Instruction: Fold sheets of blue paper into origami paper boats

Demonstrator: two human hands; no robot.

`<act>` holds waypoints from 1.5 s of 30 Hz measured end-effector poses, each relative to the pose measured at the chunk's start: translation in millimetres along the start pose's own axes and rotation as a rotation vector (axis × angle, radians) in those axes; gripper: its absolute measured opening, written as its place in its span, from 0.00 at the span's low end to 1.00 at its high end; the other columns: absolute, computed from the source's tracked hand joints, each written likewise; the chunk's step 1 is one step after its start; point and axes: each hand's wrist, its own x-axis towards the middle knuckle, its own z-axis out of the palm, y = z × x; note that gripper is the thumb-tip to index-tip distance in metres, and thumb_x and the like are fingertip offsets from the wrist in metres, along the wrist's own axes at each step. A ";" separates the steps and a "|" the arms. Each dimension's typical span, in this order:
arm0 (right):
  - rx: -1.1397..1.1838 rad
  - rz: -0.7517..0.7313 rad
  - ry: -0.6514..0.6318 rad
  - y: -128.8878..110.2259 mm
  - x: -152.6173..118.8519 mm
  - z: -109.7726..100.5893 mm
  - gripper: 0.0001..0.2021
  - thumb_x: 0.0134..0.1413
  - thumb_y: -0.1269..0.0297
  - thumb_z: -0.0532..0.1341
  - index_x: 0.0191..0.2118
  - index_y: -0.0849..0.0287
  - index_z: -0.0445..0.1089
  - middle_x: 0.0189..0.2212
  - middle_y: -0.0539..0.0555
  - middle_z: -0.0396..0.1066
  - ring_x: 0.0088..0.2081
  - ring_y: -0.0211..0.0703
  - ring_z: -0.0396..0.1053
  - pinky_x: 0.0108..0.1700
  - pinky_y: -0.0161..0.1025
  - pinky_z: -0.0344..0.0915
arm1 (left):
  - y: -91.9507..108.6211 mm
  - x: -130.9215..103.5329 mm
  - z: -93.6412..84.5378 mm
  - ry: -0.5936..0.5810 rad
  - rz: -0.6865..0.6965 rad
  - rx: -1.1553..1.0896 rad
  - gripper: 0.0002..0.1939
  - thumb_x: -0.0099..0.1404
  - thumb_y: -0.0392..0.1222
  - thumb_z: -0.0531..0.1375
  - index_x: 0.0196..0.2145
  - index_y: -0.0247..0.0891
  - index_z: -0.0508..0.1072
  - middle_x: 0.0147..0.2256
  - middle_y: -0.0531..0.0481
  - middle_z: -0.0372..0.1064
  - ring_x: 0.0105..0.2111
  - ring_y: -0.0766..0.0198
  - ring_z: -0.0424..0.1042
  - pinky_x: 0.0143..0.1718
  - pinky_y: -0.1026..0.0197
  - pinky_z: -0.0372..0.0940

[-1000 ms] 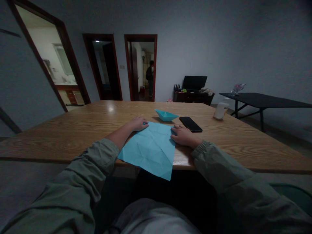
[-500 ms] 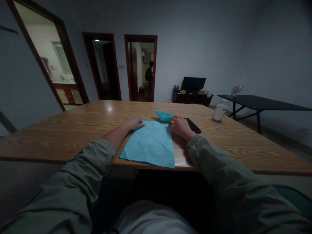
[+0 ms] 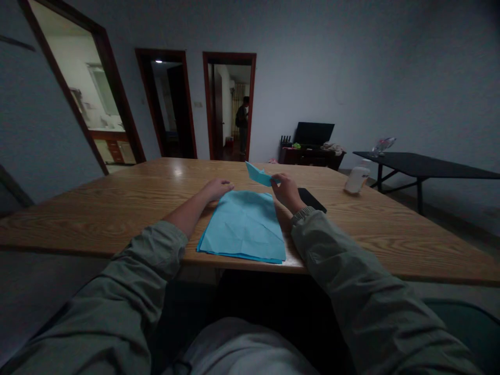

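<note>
Creased light-blue paper sheets lie stacked near the table's front edge, one edge showing under another. My right hand pinches the right end of a folded blue paper boat, which is tilted and held just above the tabletop, beyond the sheets. At the sheets' far left corner rests my left hand, its fingers stretched out and holding nothing. Whether its fingertips touch the paper is hard to make out.
A black phone lies right of my right hand on the wooden table. Farther right stands a whitish bottle. Behind are a black table, a television on a cabinet, and a person in a doorway.
My right hand has taken hold of the paper boat and raised it off the table, tilting it. My left hand has come off the paper's corner slightly. The top sheet now lies flatter.
</note>
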 end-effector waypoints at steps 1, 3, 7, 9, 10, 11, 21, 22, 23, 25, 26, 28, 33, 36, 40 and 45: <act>0.072 -0.025 0.027 -8.7 -1.1 -1.8 0.16 0.66 0.63 0.50 0.50 0.60 0.72 0.50 0.60 0.70 0.50 0.50 0.67 0.55 0.43 0.61 | 7.0 -2.5 -3.4 0.025 -0.020 -0.135 0.29 0.57 0.59 0.63 0.50 0.36 0.73 0.52 0.37 0.70 0.52 0.50 0.68 0.54 0.52 0.62; 0.199 -0.095 0.049 -26.8 -4.8 -4.1 0.15 0.65 0.61 0.52 0.49 0.59 0.72 0.53 0.59 0.67 0.54 0.50 0.65 0.58 0.44 0.60 | 21.3 -10.2 -10.7 0.025 -0.069 -0.412 0.32 0.60 0.62 0.59 0.55 0.39 0.67 0.55 0.38 0.67 0.47 0.53 0.72 0.48 0.53 0.67; 0.408 -0.143 0.065 -53.5 -13.5 -5.4 0.14 0.63 0.58 0.55 0.48 0.58 0.71 0.59 0.60 0.60 0.59 0.50 0.59 0.60 0.45 0.58 | 42.2 -28.9 -17.8 0.005 -0.062 -0.809 0.31 0.60 0.63 0.59 0.56 0.46 0.62 0.54 0.40 0.66 0.41 0.56 0.75 0.41 0.54 0.71; 0.518 -0.079 0.101 -59.5 -15.6 -4.6 0.18 0.62 0.56 0.57 0.55 0.56 0.66 0.63 0.60 0.55 0.61 0.51 0.57 0.59 0.45 0.59 | 48.6 -34.9 -15.3 0.016 -0.042 -0.887 0.28 0.60 0.59 0.62 0.53 0.45 0.64 0.50 0.43 0.68 0.41 0.57 0.75 0.41 0.54 0.72; 0.581 -0.021 0.124 -60.9 -15.8 -3.7 0.23 0.61 0.55 0.57 0.59 0.55 0.61 0.64 0.61 0.52 0.61 0.51 0.57 0.58 0.46 0.61 | 51.3 -36.6 -13.0 0.024 -0.032 -0.912 0.26 0.60 0.57 0.63 0.52 0.44 0.64 0.48 0.44 0.69 0.40 0.58 0.75 0.41 0.53 0.72; 0.651 0.054 0.144 -61.7 -15.4 -2.7 0.29 0.60 0.54 0.58 0.64 0.54 0.54 0.65 0.62 0.50 0.61 0.51 0.57 0.57 0.46 0.62 | 53.9 -37.6 -10.5 0.036 -0.021 -0.935 0.24 0.60 0.55 0.63 0.50 0.43 0.65 0.47 0.45 0.69 0.40 0.59 0.75 0.42 0.53 0.72; 1.350 0.356 -0.277 -68.0 -19.0 -2.5 0.17 0.61 0.48 0.56 0.51 0.49 0.57 0.55 0.55 0.64 0.40 0.46 0.75 0.42 0.46 0.74 | 68.5 -41.4 6.4 0.042 0.030 -0.966 0.23 0.61 0.46 0.62 0.53 0.40 0.65 0.47 0.45 0.71 0.47 0.60 0.73 0.50 0.53 0.67; 1.357 0.335 -0.260 -68.8 -20.2 -3.1 0.17 0.60 0.49 0.57 0.50 0.49 0.57 0.53 0.53 0.65 0.40 0.45 0.75 0.43 0.45 0.74 | 68.8 -41.6 7.9 0.029 0.037 -0.967 0.23 0.61 0.45 0.62 0.53 0.39 0.65 0.47 0.45 0.71 0.48 0.60 0.72 0.51 0.53 0.67; 1.358 0.323 -0.242 -69.3 -20.9 -3.2 0.17 0.59 0.51 0.58 0.49 0.49 0.58 0.52 0.52 0.66 0.40 0.44 0.74 0.44 0.44 0.74 | 68.7 -41.7 9.3 0.017 0.043 -0.973 0.24 0.60 0.44 0.62 0.53 0.39 0.66 0.47 0.44 0.72 0.48 0.59 0.72 0.51 0.53 0.66; 1.360 0.310 -0.205 -69.2 -21.5 -2.1 0.17 0.56 0.53 0.60 0.49 0.50 0.59 0.47 0.50 0.69 0.41 0.43 0.74 0.45 0.43 0.73 | 68.2 -41.9 11.1 -0.010 0.050 -0.993 0.24 0.59 0.42 0.62 0.53 0.38 0.67 0.47 0.44 0.72 0.47 0.59 0.72 0.52 0.54 0.66; 1.370 0.300 -0.186 -68.8 -21.4 -0.9 0.19 0.54 0.54 0.62 0.49 0.50 0.59 0.45 0.50 0.70 0.41 0.43 0.74 0.45 0.42 0.73 | 67.7 -42.1 11.5 -0.028 0.049 -1.003 0.24 0.58 0.41 0.62 0.52 0.38 0.68 0.47 0.44 0.72 0.47 0.59 0.73 0.51 0.54 0.66; 1.425 0.271 -0.144 -67.8 -20.9 2.0 0.22 0.50 0.56 0.65 0.50 0.50 0.59 0.43 0.49 0.72 0.41 0.43 0.73 0.45 0.42 0.72 | 66.6 -43.1 11.2 -0.071 0.046 -1.009 0.24 0.56 0.40 0.63 0.51 0.38 0.69 0.47 0.45 0.72 0.45 0.58 0.73 0.49 0.53 0.67; 1.530 0.233 -0.098 -67.4 -20.5 4.8 0.29 0.45 0.60 0.69 0.54 0.51 0.61 0.42 0.51 0.73 0.40 0.44 0.73 0.42 0.40 0.72 | 65.7 -47.4 9.8 -0.129 0.036 -0.928 0.29 0.53 0.40 0.66 0.54 0.40 0.69 0.46 0.44 0.73 0.42 0.55 0.74 0.43 0.51 0.69; 1.502 0.230 -0.095 -68.2 -21.1 2.7 0.26 0.44 0.60 0.70 0.51 0.52 0.64 0.41 0.51 0.73 0.38 0.43 0.73 0.39 0.38 0.71 | 66.7 -48.4 11.4 -0.111 0.083 -0.933 0.29 0.51 0.39 0.68 0.52 0.40 0.71 0.45 0.44 0.73 0.42 0.55 0.74 0.43 0.52 0.69; 1.417 0.217 -0.120 -66.7 -21.3 0.5 0.20 0.47 0.55 0.68 0.45 0.54 0.68 0.39 0.51 0.73 0.37 0.42 0.72 0.36 0.35 0.69 | 68.5 -47.4 13.4 -0.094 0.170 -0.996 0.22 0.50 0.40 0.70 0.43 0.34 0.74 0.42 0.44 0.74 0.41 0.57 0.74 0.48 0.52 0.67; 1.326 0.308 -0.108 -60.9 -18.5 2.9 0.20 0.53 0.44 0.62 0.44 0.54 0.68 0.43 0.54 0.72 0.37 0.44 0.72 0.31 0.35 0.68 | 67.9 -46.6 12.5 -0.063 0.224 -1.022 0.27 0.50 0.41 0.71 0.48 0.37 0.70 0.45 0.43 0.73 0.44 0.57 0.74 0.49 0.52 0.67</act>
